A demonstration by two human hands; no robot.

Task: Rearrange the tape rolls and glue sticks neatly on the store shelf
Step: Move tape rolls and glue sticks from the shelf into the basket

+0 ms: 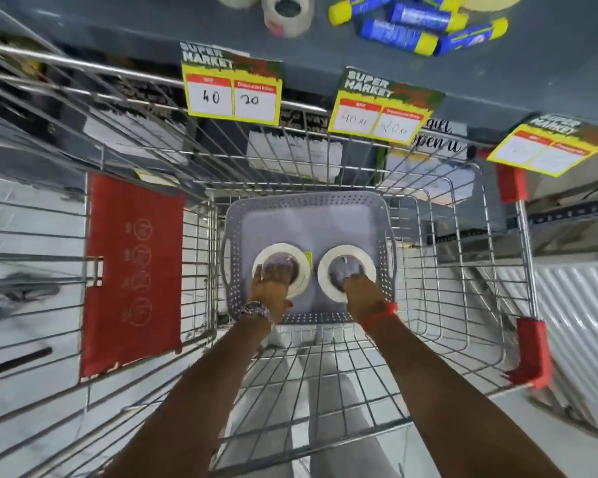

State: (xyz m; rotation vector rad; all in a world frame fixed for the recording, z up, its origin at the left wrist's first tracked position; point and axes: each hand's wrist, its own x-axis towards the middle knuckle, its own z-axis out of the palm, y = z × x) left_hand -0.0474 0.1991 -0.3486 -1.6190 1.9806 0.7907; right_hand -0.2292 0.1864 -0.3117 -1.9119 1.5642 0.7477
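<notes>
Risk: both tape rolls are being reached at once, deep in the cart; a roll gripped only by its inner edge is judged liable to slip off the fingers and drop back, or to catch on the wire rim when lifted.

Left hand (275,274): laid over the core of the left tape roll (302,262), fingers curled into the hole; a firm grip cannot be confirmed.

Right hand (361,288): fingertips hooked over the near inner edge of the right tape roll (328,267); grip likewise not confirmed.

Grey perforated basket (304,203): set in the wire shopping cart (325,357); only the two rolls lying flat, side by side, are seen in it.

Store shelf (135,25), far: two more tape rolls (287,15) at left, loose glue sticks (418,25) heaped untidily at right. Price tags (233,89) are hung along its near edge.
</notes>
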